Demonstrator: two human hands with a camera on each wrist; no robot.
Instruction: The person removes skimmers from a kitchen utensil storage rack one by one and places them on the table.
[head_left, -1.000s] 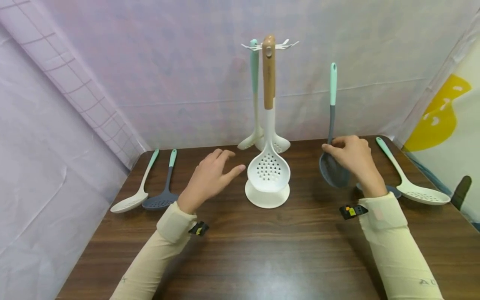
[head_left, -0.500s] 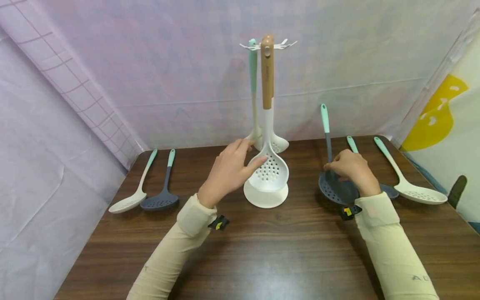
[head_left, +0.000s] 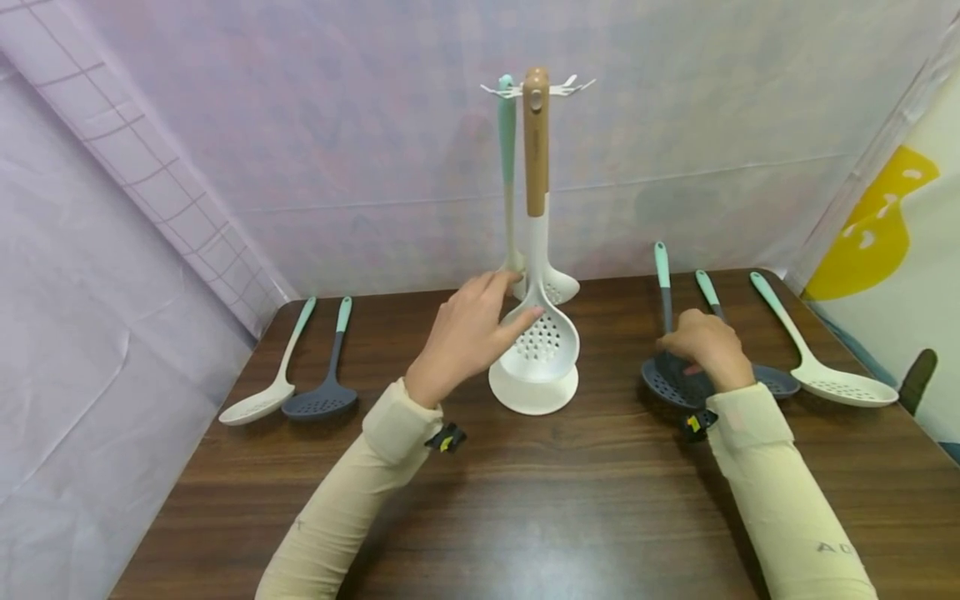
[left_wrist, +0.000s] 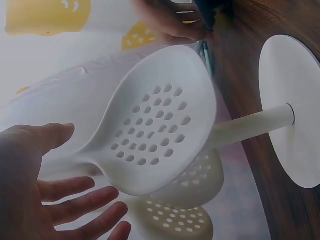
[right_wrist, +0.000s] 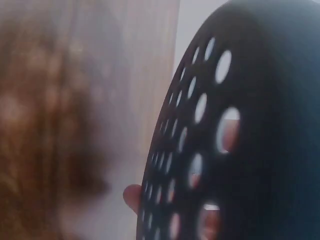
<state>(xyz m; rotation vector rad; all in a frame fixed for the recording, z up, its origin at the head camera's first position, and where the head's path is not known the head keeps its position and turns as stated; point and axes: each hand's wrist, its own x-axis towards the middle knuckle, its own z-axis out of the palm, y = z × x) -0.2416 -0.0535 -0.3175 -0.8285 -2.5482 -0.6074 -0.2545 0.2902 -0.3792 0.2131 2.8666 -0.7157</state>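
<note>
In the head view my right hand (head_left: 708, 342) holds a dark grey skimmer (head_left: 660, 387) by its neck, the mint-tipped handle pointing to the back wall. Its bowl is low over the table at the right. Close up in the right wrist view, the perforated skimmer bowl (right_wrist: 265, 150) fills the right side, with fingers seen through the holes. A white skimmer (head_left: 540, 343) with a wooden handle hangs from a white utensil stand (head_left: 531, 402). Spread beside its neck and bowl, my left hand (head_left: 468, 333) holds nothing; in the left wrist view its fingers (left_wrist: 85, 210) are apart and relaxed.
Behind the white skimmer hang a mint-handled utensil (head_left: 507, 142) and a white perforated spoon (head_left: 562, 287). A cream skimmer (head_left: 258, 405) and a grey one (head_left: 321, 403) lie at the left. Another grey skimmer (head_left: 777, 382) and a cream skimmer (head_left: 843, 388) lie far right.
The right hand has lowered the dark grey skimmer from upright to nearly flat at the table. My left hand has moved right, up to the hanging white skimmer.
</note>
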